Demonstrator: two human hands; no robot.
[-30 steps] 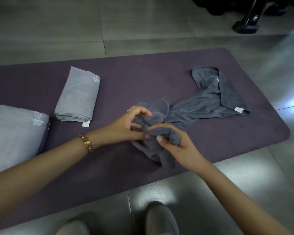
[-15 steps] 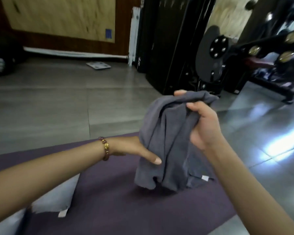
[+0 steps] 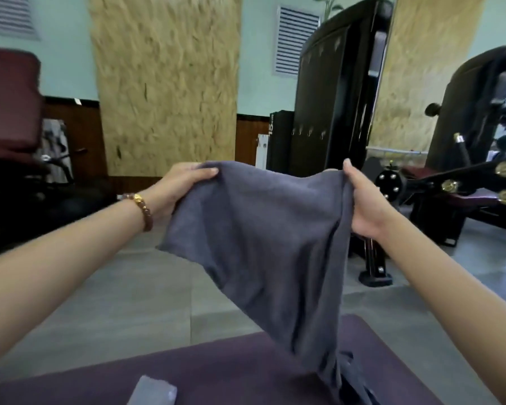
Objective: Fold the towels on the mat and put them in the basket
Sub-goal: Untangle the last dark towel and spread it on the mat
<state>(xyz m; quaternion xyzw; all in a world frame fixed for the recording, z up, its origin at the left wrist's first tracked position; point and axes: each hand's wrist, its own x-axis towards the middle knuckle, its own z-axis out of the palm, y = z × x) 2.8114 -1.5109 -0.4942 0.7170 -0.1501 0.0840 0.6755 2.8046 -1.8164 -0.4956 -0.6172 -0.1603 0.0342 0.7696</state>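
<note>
The dark grey towel (image 3: 269, 244) is held up in the air in front of the person, stretched between both hands along its top edge. This is most likely to let the cloth hang open and drop its creases before any fold is made. The left hand (image 3: 184, 182), with a beaded bracelet (image 3: 142, 210) at the wrist, grips one end of that edge, its fingers curled over the top of the cloth. The right hand (image 3: 365, 200) is closed on the other end, thumb pointing up, with the cloth gathered into a bunch in its fist, so that side hangs in thick pleats rather than flat. The edge sags a little between the hands, which suggests they are not on true corners or not pulled fully apart. The towel slants down toward the right and its lower end lies crumpled on the purple mat (image 3: 216, 369), so only part of its weight is lifted. At the near edge of the mat a corner of a lighter grey folded towel (image 3: 154, 393) shows, well apart from the hanging one. Beyond are the tiled floor (image 3: 129, 287) and a dark gym machine (image 3: 333, 97). The basket is not in view. I judge the folding of this towel to be at its start, and the bunched right end will need spreading first.
</note>
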